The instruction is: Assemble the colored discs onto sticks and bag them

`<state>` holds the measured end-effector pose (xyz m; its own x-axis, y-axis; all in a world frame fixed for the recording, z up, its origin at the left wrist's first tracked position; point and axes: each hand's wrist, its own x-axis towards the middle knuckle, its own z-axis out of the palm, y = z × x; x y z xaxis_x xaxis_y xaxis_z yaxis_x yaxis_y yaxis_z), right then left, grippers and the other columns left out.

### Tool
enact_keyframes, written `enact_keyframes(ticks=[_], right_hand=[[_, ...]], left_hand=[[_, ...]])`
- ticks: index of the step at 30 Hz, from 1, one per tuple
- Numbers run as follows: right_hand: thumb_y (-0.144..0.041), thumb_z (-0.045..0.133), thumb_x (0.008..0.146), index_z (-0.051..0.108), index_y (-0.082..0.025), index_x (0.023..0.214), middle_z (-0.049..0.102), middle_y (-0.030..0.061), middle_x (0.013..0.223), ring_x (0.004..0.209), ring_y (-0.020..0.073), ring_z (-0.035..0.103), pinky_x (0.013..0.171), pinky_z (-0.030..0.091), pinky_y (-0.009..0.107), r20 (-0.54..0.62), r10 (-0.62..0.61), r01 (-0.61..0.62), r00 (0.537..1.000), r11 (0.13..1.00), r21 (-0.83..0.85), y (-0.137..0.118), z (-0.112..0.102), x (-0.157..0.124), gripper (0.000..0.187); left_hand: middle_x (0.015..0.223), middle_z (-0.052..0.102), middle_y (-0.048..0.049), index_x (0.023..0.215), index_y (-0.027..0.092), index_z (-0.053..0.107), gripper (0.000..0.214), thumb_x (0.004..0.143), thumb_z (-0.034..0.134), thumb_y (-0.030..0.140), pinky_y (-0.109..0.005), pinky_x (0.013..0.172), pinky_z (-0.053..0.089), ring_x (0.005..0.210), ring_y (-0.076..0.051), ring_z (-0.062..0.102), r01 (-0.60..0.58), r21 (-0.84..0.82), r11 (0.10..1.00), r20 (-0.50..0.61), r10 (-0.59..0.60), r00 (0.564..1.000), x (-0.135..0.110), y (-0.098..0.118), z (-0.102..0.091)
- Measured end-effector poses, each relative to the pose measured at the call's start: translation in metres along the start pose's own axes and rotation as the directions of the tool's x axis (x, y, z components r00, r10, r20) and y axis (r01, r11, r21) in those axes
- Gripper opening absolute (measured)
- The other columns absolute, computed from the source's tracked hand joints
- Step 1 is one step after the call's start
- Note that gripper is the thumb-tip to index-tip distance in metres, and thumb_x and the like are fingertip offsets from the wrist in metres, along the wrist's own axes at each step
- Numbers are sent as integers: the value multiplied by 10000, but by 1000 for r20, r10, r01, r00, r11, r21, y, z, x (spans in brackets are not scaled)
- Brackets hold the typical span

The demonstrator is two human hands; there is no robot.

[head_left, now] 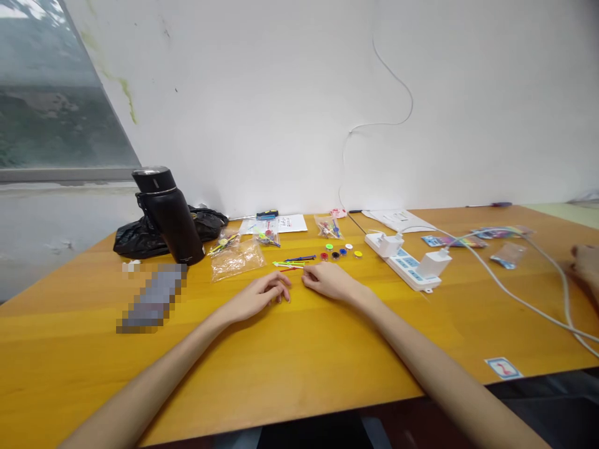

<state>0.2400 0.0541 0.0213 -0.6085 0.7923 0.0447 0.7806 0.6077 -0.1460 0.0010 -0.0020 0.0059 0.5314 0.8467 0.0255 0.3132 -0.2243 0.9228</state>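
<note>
My left hand rests over the table with its fingers loosely bent and apart, holding nothing. My right hand has its fingers closed at the near right end of some thin plastic sticks; whatever is between the fingertips is hidden. A red stick lies just beyond my left fingertips and reaches toward the right hand. Behind it are yellow-green sticks and dark blue sticks. Several small round coloured discs, among them a red disc and a yellow disc, lie beyond my right hand.
Left stand a black bottle, a black plastic bag and a blurred-out flat object. A clear plastic bag lies nearer the middle. Right are a power strip, looping white cables and another person's hand.
</note>
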Motion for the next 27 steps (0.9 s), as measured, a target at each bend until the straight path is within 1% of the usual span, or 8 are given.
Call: enact_keyframes(ticks=[5,10,16,21,27], right_hand=[[-308,477,984,671,-181,903,742,75,875,748,182,641,625,303,256,1,6,-6,1000,999,-54,0,-1,-1,246],[-306,469,997,688,-180,945,752,86,921,789,194,660,646,325,256,20,15,-14,1000,996,-84,-2,0,-1,257],[-302,481,991,687,-183,932,752,86,907,792,203,666,636,323,263,6,-3,3,1000,998,-70,-1,1,-1,245],[-303,480,996,688,-184,935,747,90,909,796,204,665,641,329,264,10,2,-1,1000,998,-58,0,1,-1,248],[-308,480,1004,639,-189,980,726,72,892,745,179,629,617,295,255,-22,-1,1,1000,1000,-6,1,1,-2,199]], left_hand=[[1008,691,-50,1147,203,562,265,1016,442,400,-298,784,412,828,-158,537,-12,20,1000,-3,12,1000,0,-1,1],[1010,694,-62,1161,199,567,288,1017,434,411,-314,822,422,860,-172,547,-22,35,999,-7,22,1000,0,-3,1],[1013,699,-62,1166,197,569,292,1014,435,408,-313,793,413,830,-171,535,-13,47,999,-9,14,1000,0,-2,1],[1006,693,-64,1155,199,576,286,1012,443,409,-310,799,412,846,-176,549,-14,33,999,-9,14,1000,0,-1,2],[1015,695,-67,1158,198,578,289,1014,441,408,-321,834,414,875,-181,554,-14,38,999,-13,14,1000,0,-1,2]])
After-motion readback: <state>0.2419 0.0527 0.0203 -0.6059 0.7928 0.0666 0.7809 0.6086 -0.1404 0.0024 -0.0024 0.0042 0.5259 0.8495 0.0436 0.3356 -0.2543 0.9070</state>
